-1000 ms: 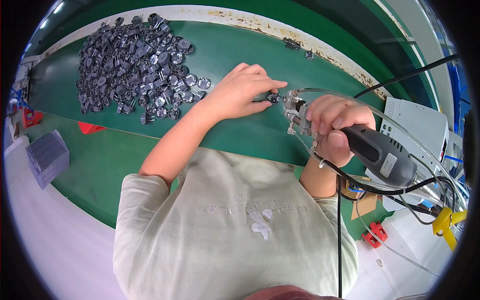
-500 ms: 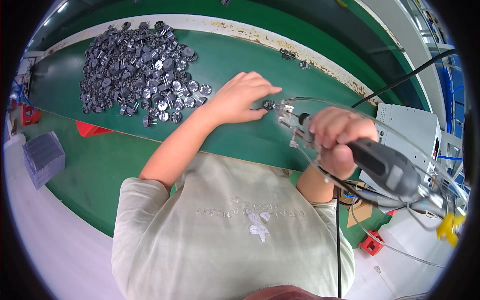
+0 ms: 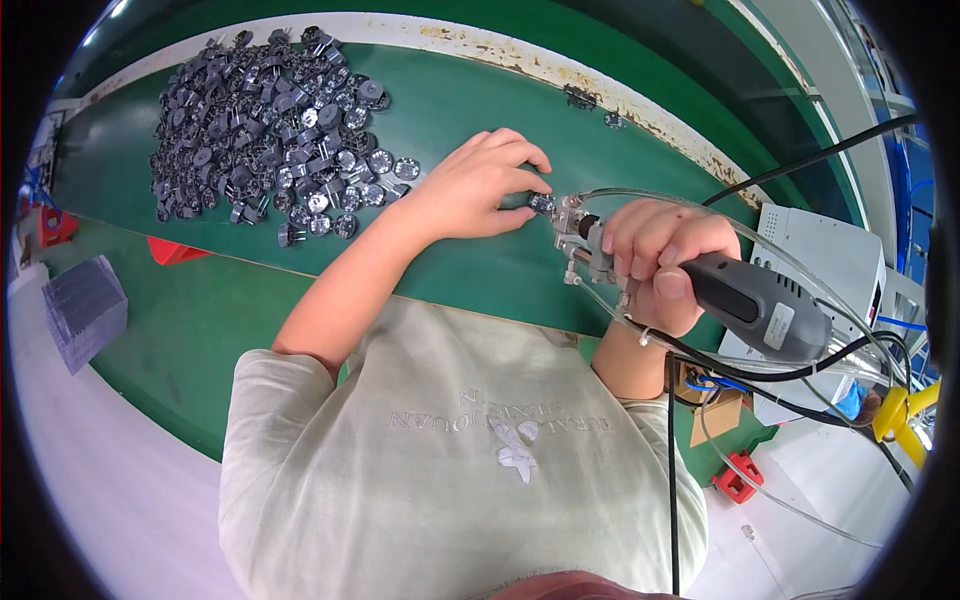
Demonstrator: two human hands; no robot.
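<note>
My left hand reaches over the green bench, its thumb and index fingertip closed about a small round black part with a shiny dotted face. My right hand wraps round a dark grey hand-held power tool with a metal nozzle head and clear tubing. The head points left and meets the part or sits right beside it; the exact contact cannot be made out. Left of my left hand lies a big heap of similar black parts, some showing metal pins.
The green bench has a worn white rail along its far side. Two small parts lie near that rail. At right stand a light grey box-shaped machine and black cables. A yellow fitting hangs at lower right.
My left thumb and index finger have come closer together round the small part. The tool has shifted slightly left and is steadier. The whole view has moved a little.
</note>
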